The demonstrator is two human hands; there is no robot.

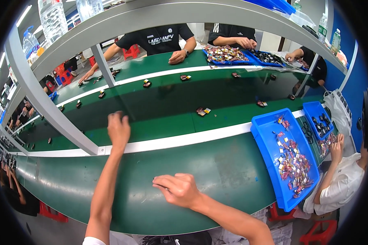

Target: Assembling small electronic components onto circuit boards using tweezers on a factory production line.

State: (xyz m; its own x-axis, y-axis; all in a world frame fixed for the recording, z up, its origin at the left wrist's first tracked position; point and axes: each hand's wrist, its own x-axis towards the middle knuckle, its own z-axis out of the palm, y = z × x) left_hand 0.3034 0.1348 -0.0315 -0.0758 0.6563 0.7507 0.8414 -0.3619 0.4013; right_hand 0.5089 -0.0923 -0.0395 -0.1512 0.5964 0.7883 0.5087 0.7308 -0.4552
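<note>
My left hand [119,130] reaches forward over the near part of the dark green conveyor belt [159,110]. Its fingertips are smeared by motion, so what they do is unclear. Above the near green worktop [216,163], my right hand [178,189] is closed, fingers pressed together and pointing left. A thin dark edge shows at its fingertips, too small to name. Ahead on the belt lies a small black part with a red and yellow piece [203,111]. Another such part [261,103] is farther right, and several more are spread along the belt.
A blue tray [259,126] of small wired pieces stands at my right, beside a smaller blue bin [310,107] with black parts. A grey frame post [55,94] rises at my left, under an overhead shelf [159,12]. Co-workers sit opposite and at my right.
</note>
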